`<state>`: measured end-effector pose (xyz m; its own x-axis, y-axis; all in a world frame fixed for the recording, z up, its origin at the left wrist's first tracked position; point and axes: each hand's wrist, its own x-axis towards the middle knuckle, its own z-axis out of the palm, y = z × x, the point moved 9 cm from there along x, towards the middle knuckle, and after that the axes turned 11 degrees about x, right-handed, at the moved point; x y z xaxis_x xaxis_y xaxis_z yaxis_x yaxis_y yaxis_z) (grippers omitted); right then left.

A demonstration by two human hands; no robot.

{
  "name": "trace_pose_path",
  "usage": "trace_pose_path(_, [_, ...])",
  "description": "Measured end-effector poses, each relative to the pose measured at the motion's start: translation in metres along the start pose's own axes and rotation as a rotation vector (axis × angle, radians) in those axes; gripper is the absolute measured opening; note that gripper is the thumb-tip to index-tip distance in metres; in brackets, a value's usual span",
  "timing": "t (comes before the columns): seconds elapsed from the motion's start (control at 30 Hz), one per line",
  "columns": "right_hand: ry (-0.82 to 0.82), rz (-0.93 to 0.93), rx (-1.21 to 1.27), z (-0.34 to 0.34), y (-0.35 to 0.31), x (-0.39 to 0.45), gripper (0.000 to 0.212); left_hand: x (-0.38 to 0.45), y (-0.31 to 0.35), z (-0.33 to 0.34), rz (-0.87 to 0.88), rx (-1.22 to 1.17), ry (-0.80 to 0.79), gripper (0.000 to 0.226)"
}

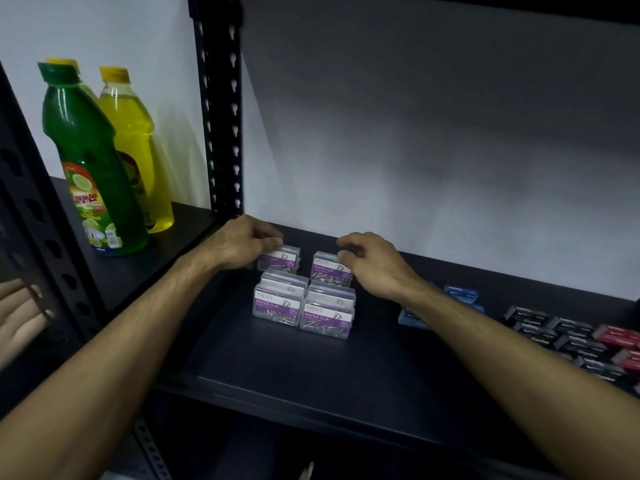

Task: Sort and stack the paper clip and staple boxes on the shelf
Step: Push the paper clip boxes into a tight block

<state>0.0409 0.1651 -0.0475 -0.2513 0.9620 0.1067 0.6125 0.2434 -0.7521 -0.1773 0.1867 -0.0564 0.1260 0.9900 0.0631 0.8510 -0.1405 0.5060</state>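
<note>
1. A dark metal shelf (277, 368) fills the view from the head camera, with a pale wall behind it.
2. Four clear plastic paper clip boxes with purple labels sit grouped near the middle of the shelf, two in a back row and two in a front row.
3. The front left box (277, 308) and front right box (327, 317) stand side by side, touching or nearly so; each looks like a stack of two.
4. The left hand (242, 244) is curled around the back left box (280, 260), fingers over its top and left side, gripping it.
5. The right hand (372, 261) rests half open on the back right box (330, 270), fingertips touching its top right edge; whether it actually grips cannot be told.
6. To the right of the paper clip boxes, beyond the right forearm, lie blue staple boxes (460, 294).
7. Farther right of the paper clip boxes lie black staple boxes (571, 341) and red staple boxes (618, 336), loosely scattered.
8. To the left of the paper clip boxes, past a perforated upright post (221, 109), stand a green bottle (91, 161) and a yellow bottle (135, 140).
</note>
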Motion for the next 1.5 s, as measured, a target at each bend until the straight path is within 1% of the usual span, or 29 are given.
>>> trace_pose_path(0.2, [-0.131,0.036,0.015,0.019,-0.002,0.007,0.04,0.004,0.003,0.009,0.025,-0.068,-0.04,0.018])
trace_pose_path(0.33, [-0.144,0.035,0.027,0.018,0.0,0.006,0.037,0.004,0.013,0.011,0.055,-0.075,-0.063,0.015])
trace_pose_path(0.6, [-0.175,0.021,0.028,0.02,0.0,-0.005,0.036,-0.002,0.021,0.019,0.111,-0.038,-0.167,0.017])
trace_pose_path(0.83, [-0.182,0.034,0.042,0.019,0.001,-0.016,0.034,-0.007,0.023,0.022,0.14,-0.056,-0.191,0.015])
trace_pose_path(1.1, [-0.215,0.025,0.032,0.02,-0.007,-0.028,0.037,-0.009,0.026,0.022,0.155,-0.054,-0.203,0.014])
trace_pose_path(1.23, [-0.256,0.031,0.009,0.023,-0.009,-0.032,0.051,-0.012,0.026,0.021,0.162,-0.024,-0.227,0.014])
trace_pose_path(1.3, [-0.28,0.022,-0.043,0.025,-0.01,-0.034,0.064,-0.014,0.029,0.021,0.165,-0.006,-0.243,0.015])
trace_pose_path(1.37, [-0.304,0.008,-0.135,0.028,-0.01,-0.035,0.083,-0.017,0.033,0.021,0.15,0.0,-0.267,0.017])
trace_pose_path(1.4, [-0.32,0.003,-0.185,0.03,-0.009,-0.036,0.092,-0.02,0.033,0.021,0.132,0.015,-0.287,0.022])
trace_pose_path(1.43, [-0.336,-0.005,-0.224,0.031,-0.009,-0.037,0.099,-0.023,0.033,0.021,0.119,0.036,-0.31,0.033])
trace_pose_path(1.5, [-0.353,-0.024,-0.269,0.034,-0.009,-0.039,0.107,-0.028,0.031,0.021,0.121,0.096,-0.355,0.067])
